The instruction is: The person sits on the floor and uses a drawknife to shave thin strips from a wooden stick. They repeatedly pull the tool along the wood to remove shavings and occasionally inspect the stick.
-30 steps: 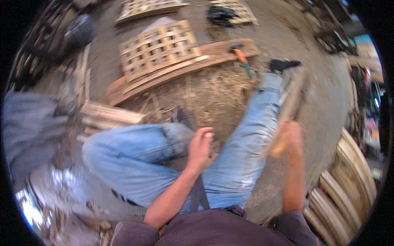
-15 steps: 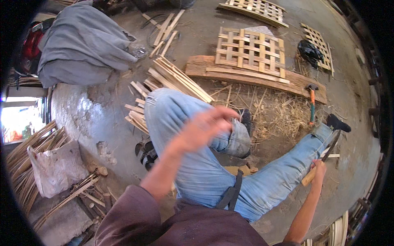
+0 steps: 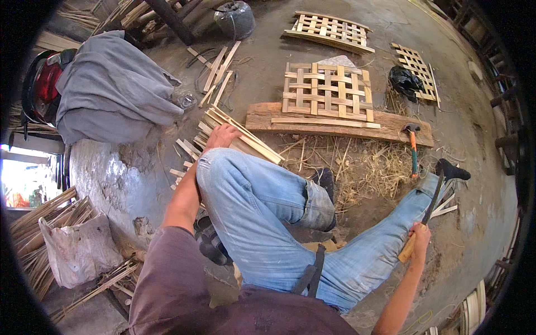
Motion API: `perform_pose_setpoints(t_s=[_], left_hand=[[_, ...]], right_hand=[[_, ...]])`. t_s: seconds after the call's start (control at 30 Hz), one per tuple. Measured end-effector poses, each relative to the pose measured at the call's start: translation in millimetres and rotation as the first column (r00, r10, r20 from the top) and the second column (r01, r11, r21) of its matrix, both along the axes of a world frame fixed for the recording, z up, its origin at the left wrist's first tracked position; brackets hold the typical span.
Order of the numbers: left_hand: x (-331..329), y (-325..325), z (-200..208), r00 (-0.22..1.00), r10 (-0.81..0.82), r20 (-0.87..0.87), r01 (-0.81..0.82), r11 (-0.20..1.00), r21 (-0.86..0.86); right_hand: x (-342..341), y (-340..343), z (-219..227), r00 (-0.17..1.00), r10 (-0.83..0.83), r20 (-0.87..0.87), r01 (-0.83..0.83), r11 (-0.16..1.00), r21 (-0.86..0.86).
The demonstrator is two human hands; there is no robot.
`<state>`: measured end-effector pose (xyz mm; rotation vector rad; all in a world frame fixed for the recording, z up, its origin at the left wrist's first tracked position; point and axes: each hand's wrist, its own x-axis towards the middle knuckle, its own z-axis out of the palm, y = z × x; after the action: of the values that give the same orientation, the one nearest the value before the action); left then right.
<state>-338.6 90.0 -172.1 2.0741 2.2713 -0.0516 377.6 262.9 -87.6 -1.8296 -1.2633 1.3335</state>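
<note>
My left hand (image 3: 223, 135) is at the pile of pale bamboo strips (image 3: 258, 146) beyond my bent left knee. Its fingers are closed over the upper strips; how many they grip I cannot make out. In my right hand (image 3: 419, 239) is a long-bladed knife (image 3: 432, 202), held by its wooden handle over my outstretched right leg. The dark blade points away, toward my right foot. Ahead, a woven bamboo lattice panel (image 3: 329, 88) leans on a thick wooden plank (image 3: 262, 118), and a loose strip lies along its lower edge.
On the plank's right end rests a hammer (image 3: 413, 149) with an orange and green handle. Shavings (image 3: 374, 167) litter the floor before it. More lattice panels (image 3: 330, 29) and a black plastic bag (image 3: 406, 81) lie farther off. At left are a cloth-covered motorbike (image 3: 114, 89) and a whitish sack (image 3: 81, 248).
My left hand has moved from above my left shin to the strip pile and closed there. The knife stays in my right hand, slightly shifted. The view has tilted somewhat.
</note>
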Motion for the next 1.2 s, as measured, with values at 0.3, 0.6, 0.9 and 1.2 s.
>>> perform_pose_setpoints(t_s=[0.3,0.6,0.9,1.2], left_hand=[[-29,3,59,0.955,0.033,-0.296,0.095,0.908,0.407],[95,82,201,0.969,-0.206,-0.137,0.226,0.512,0.829],[189,73,193,0.883,-0.449,-0.134,0.407,0.592,0.696],[184,75,175,0.860,-0.508,-0.051,0.334,0.483,0.809]], right_hand=[[-9,4,-11,0.999,-0.034,0.017,0.035,0.996,-0.080],[-81,-29,25,0.986,0.115,-0.117,-0.125,0.989,-0.081],[-229,-143,76,0.797,0.025,-0.604,-0.213,0.947,-0.241],[-200,-132,69,0.828,-0.030,-0.559,-0.110,0.970,-0.215]])
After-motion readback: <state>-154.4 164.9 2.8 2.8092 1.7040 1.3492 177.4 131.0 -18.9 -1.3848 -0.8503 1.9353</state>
